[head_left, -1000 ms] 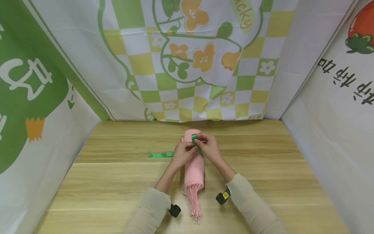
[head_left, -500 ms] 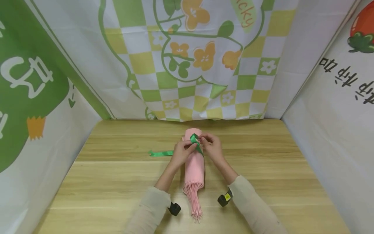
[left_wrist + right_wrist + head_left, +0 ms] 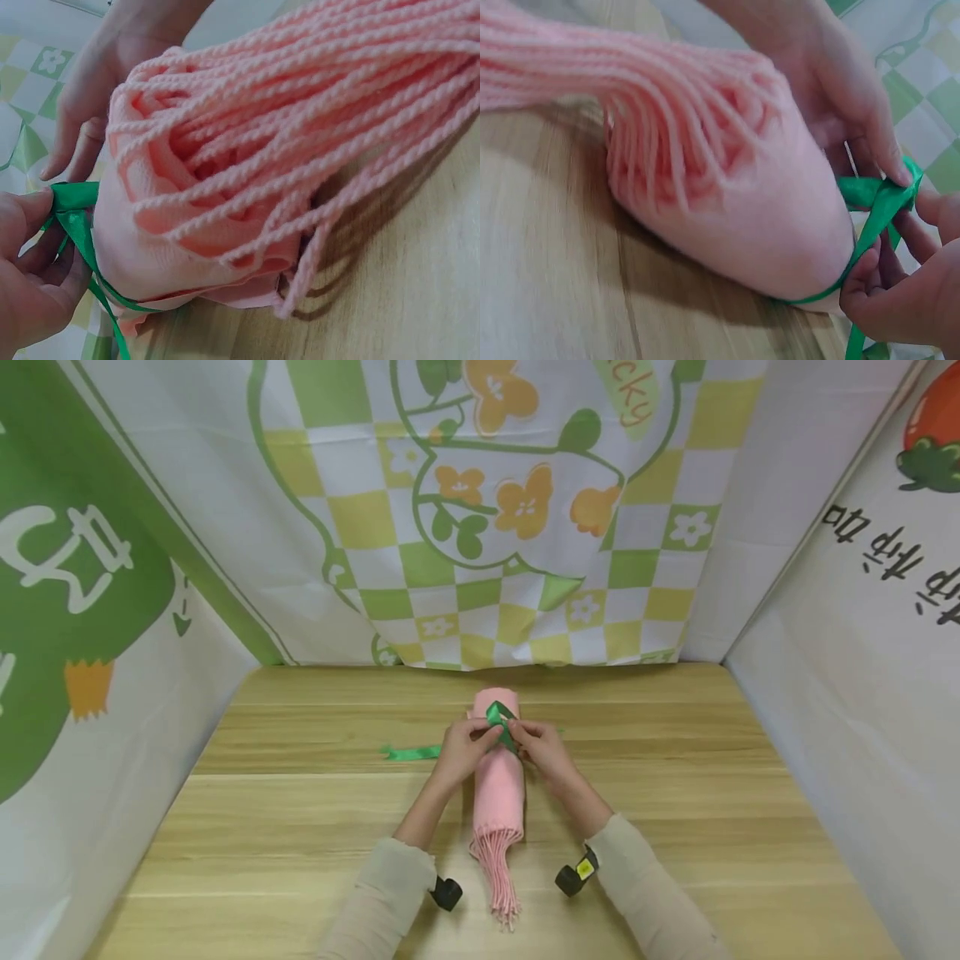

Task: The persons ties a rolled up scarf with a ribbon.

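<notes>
A pink scarf (image 3: 498,789), rolled into a bundle, lies lengthwise on the wooden table with its twisted fringe (image 3: 501,877) toward the person. A green ribbon (image 3: 495,716) goes round the roll, with a raised loop on top. My left hand (image 3: 463,752) pinches the ribbon near this loop, thumb against fingers. Close beside it, my right hand (image 3: 549,752) pinches the ribbon from the other side. In the right wrist view, both thumbs meet at the folded ribbon (image 3: 889,199). Some of the ribbon is covered by the fingers.
A ribbon tail (image 3: 414,753) with a notched end stretches left across the table (image 3: 300,827). Behind the table hangs a checkered cloth (image 3: 517,602). Printed panels (image 3: 847,635) stand at both sides. Each wrist carries a small black camera (image 3: 446,893).
The right hand's fingers have shifted off the loop, then come down and in toward the left fingers. The ribbon loop now stands more open. The left hand and scarf stay nearly in place.
</notes>
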A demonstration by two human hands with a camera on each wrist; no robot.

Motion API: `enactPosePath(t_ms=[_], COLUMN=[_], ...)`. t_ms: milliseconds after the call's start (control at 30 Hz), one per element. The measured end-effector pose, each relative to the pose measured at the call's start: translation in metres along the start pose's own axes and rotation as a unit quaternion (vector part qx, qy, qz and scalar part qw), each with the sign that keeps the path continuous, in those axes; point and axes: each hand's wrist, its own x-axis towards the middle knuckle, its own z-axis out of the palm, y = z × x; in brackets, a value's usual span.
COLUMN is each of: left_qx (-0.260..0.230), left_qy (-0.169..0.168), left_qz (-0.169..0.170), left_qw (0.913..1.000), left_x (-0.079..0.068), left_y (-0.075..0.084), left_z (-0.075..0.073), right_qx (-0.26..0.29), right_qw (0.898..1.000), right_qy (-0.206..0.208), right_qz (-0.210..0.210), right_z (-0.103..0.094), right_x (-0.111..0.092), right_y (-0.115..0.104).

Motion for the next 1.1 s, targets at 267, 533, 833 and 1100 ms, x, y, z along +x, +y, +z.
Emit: enactPosePath(t_ms=[267, 533, 833, 1100], left_qx=[0.023, 0.043, -0.030, -0.029], left_qy=[0.005, 0.005, -0.003, -0.007], left_qz=[0.015, 0.043, 0.021, 0.023], left_qw=[0.9996, 0.9981, 0.9993, 0.9993], left_x=[0.001, 0.002, 0.003, 0.004], left_y=[-0.001, 0.000, -0.002, -0.004], left_z=[0.000, 0.000, 0.002, 0.003], right_qx=[0.166, 0.300, 0.360, 0.381], right_qw=[0.986, 0.953, 0.932, 0.923], right_qy=[-0.007, -0.037, -0.021, -0.024], right_qz=[0.004, -0.019, -0.021, -0.042], right_z=[0.007, 0.006, 0.000, -0.006], right_x=[-0.003, -0.005, -0.007, -0.010], right_y=[-0.006, -0.012, -0.020, -0.024])
